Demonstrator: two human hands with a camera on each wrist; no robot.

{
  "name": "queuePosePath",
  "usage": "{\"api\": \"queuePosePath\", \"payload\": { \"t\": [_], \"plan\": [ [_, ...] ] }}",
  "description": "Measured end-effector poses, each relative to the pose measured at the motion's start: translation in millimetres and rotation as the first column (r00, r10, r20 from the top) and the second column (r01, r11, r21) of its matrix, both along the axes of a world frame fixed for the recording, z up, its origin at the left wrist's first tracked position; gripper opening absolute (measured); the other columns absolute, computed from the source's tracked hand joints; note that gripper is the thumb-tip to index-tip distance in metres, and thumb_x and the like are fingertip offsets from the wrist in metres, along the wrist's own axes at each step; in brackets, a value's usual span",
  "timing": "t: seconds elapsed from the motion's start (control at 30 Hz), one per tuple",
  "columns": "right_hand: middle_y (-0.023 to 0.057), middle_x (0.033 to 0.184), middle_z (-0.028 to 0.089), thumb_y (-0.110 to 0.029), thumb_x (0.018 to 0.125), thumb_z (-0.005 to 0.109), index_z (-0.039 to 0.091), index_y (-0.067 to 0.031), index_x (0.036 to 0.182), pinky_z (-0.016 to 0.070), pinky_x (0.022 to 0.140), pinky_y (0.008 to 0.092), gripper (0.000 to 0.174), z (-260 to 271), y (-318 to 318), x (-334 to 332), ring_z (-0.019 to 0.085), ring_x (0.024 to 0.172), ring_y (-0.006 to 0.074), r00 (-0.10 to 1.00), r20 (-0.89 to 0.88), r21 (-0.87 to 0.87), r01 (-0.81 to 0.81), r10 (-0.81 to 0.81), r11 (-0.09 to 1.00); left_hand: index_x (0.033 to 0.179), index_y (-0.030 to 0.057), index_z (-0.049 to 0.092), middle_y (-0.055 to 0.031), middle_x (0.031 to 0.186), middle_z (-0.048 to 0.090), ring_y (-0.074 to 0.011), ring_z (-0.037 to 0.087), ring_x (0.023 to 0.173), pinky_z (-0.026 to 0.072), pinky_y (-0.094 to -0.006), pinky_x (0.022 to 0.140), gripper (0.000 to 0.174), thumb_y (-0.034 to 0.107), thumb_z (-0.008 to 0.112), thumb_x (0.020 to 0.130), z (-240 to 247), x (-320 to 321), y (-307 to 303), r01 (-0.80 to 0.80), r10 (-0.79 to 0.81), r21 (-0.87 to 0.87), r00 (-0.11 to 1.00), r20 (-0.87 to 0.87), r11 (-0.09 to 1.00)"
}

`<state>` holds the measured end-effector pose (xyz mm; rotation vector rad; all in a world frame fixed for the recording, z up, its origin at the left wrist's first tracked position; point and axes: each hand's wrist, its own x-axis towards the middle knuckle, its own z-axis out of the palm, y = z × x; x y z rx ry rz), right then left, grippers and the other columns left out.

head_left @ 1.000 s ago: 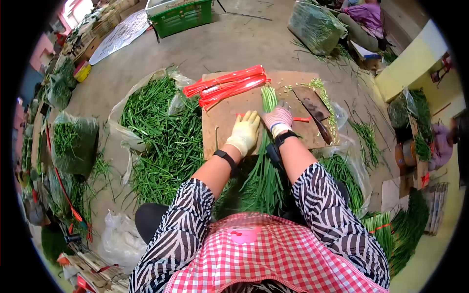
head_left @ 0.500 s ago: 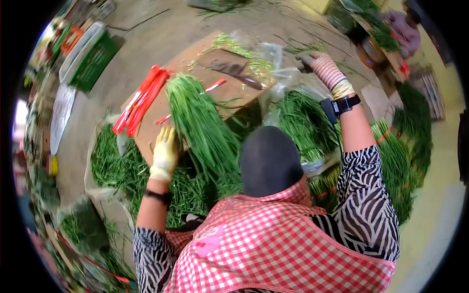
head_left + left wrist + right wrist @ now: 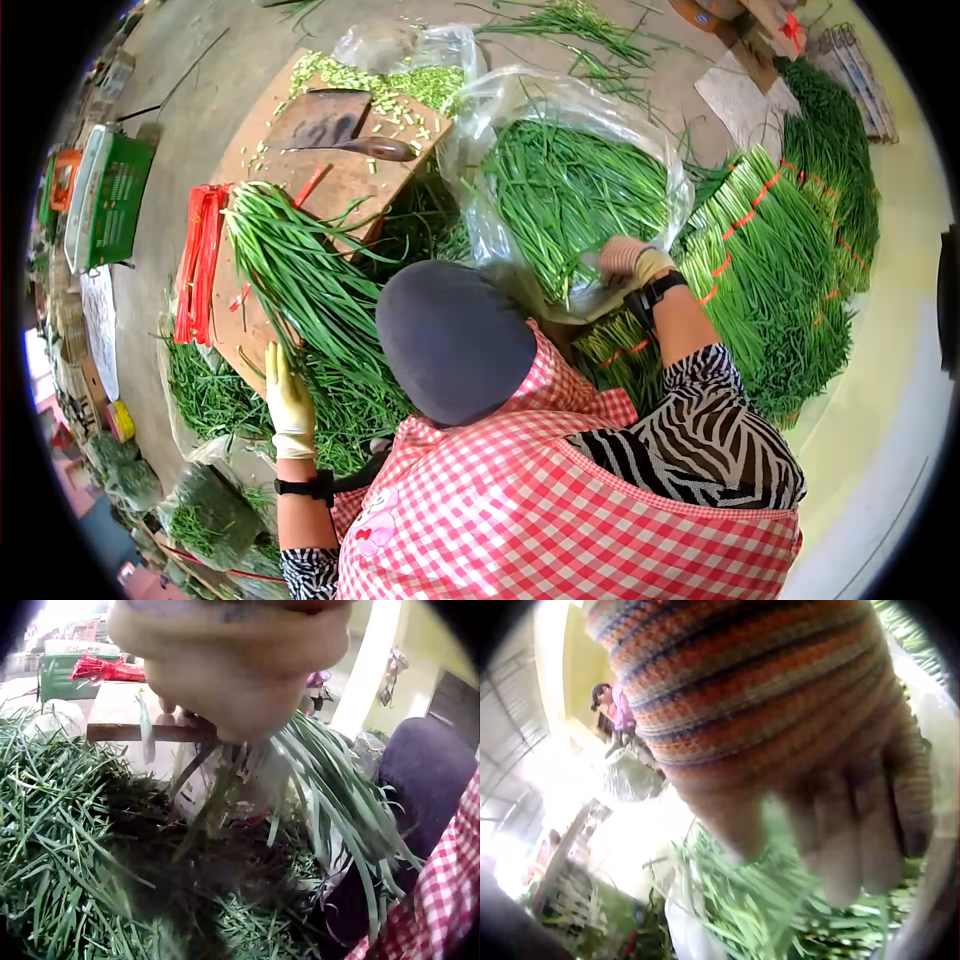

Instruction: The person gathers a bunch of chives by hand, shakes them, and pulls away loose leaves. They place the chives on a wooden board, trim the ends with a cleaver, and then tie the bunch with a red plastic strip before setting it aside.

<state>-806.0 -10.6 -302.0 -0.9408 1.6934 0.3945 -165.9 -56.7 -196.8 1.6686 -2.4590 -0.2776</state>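
Observation:
My left hand (image 3: pixel 289 400), in a pale yellow glove, lies with straight fingers at the near edge of the cardboard-brown board (image 3: pixel 240 345). Beside it a loose bunch of garlic chives (image 3: pixel 310 265) lies across the board, leaves hanging over the edge. My right hand (image 3: pixel 630 262), in a striped knit glove, is over a clear plastic bag (image 3: pixel 470 190) of chives (image 3: pixel 580 190). In the right wrist view its fingers (image 3: pixel 840 847) point down at the leaves, thumb apart from them. A cleaver (image 3: pixel 325 120) and red ties (image 3: pixel 203 265) are on the board.
Cut pale stem ends (image 3: pixel 420 85) lie at the board's far corner. Banded chive bundles (image 3: pixel 760 260) are piled at the right. A dark-clad knee (image 3: pixel 455 340) is between board and bag. Loose greens (image 3: pixel 215 390) lie at the left, a green crate (image 3: pixel 110 200) beyond.
The right hand has left the bunch on the board and moved right, then down to the bagged chives. The left hand has drawn back to the board's edge. The head view has turned right.

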Motion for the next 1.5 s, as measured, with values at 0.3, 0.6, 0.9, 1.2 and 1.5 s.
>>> {"api": "queuePosePath", "payload": {
  "t": [0.3, 0.6, 0.9, 1.2, 1.5],
  "plan": [
    [0.0266, 0.095, 0.072, -0.041, 0.093, 0.063, 0.074, -0.0092, 0.112, 0.0565, 0.081, 0.0477, 0.039, -135, 39, 81, 0.071, 0.087, 0.0423, 0.986, -0.103, -0.42, -0.163, 0.132, 0.892, 0.152, -0.0018, 0.041, -0.027, 0.157, 0.042, -0.0443, 0.042, 0.144, 0.0379, -0.0452, 0.119, 0.063, -0.008, 0.048, 0.09, -2, -2, 0, -0.031, 0.03, 0.006, 0.999, 0.036, 1.0],
    [0.0244, 0.115, 0.071, -0.02, 0.091, 0.068, 0.07, 0.0026, 0.117, 0.0572, 0.093, 0.0438, 0.034, -91, 40, 130, 0.071, 0.109, 0.0363, 0.88, -0.446, -0.449, -0.06, -0.165, 0.891, 0.154, -0.0007, 0.04, -0.0262, 0.158, 0.041, -0.043, 0.041, 0.146, 0.0364, -0.0447, 0.121, 0.068, -0.01, 0.051, 0.087, -6, -9, 3, -0.04, 0.04, -0.006, 0.999, 0.033, 0.999],
    [0.0263, 0.129, 0.067, -0.019, 0.095, 0.066, 0.066, 0.004, 0.126, 0.0564, 0.097, 0.0427, 0.038, -113, 30, 124, 0.068, 0.118, 0.0364, 0.901, -0.315, -0.239, 0.229, -0.298, 0.944, 0.153, -0.0011, 0.04, -0.026, 0.158, 0.041, -0.0428, 0.04, 0.146, 0.0363, -0.0434, 0.121, 0.07, -0.01, 0.056, 0.085, -3, -8, 5, -0.047, 0.047, 0.005, 0.998, 0.049, 0.999],
    [0.0221, 0.124, 0.071, -0.014, 0.098, 0.059, 0.071, -0.0011, 0.121, 0.0588, 0.091, 0.0447, 0.03, -166, 47, 125, 0.071, 0.113, 0.0352, 0.912, -0.365, -0.322, 0.068, -0.19, 0.944, 0.153, -0.0006, 0.041, -0.0265, 0.157, 0.041, -0.0438, 0.043, 0.144, 0.0392, -0.044, 0.119, 0.07, -0.007, 0.058, 0.086, 2, -8, 2, -0.025, 0.024, 0.027, 0.999, 0.036, 0.999],
    [0.0254, 0.111, 0.073, -0.025, 0.08, 0.074, 0.075, 0.0001, 0.109, 0.0571, 0.092, 0.0442, 0.039, -42, 14, 79, 0.071, 0.105, 0.0394, 0.96, -0.251, -0.286, 0.052, -0.127, 0.957, 0.138, -0.0038, 0.059, -0.018, 0.116, 0.074, -0.023, 0.072, 0.104, 0.0557, -0.0317, 0.091, 0.043, 0.011, 0.067, 0.098, 64, 20, -29, -0.107, 0.133, 0.356, 0.99, -0.047, 0.928]
  ]
}}
